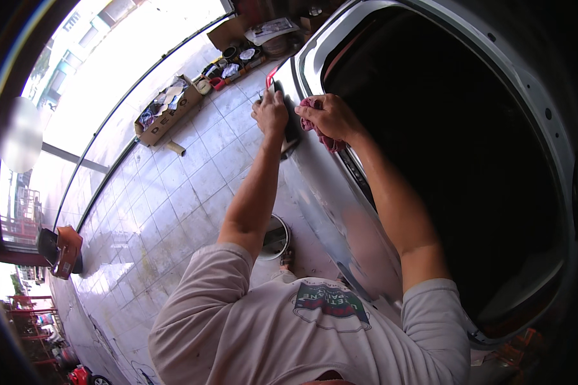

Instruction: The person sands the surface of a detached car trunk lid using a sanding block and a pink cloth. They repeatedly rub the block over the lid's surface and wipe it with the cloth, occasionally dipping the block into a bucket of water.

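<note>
The person leans over a silver car body panel beside a large dark opening in the car. At about twelve o'clock from the chest, both hands meet near the panel's far end. The right hand has its fingers clamped on a crumpled red rag and presses it against the panel's upper edge, just beside the opening's rim. The left hand lies at nine o'clock of the right one, fingers together and flat on a dark block held against the panel; whether it is a sanding block I cannot tell.

To do this rubbing well, my judgement is that the left hand should keep the block flat, with even pressure, while the rag follows close and wipes the spot.

On the tiled floor, at ten o'clock, stands a cardboard box of odds and ends; a round tin sits low beside the panel.
</note>
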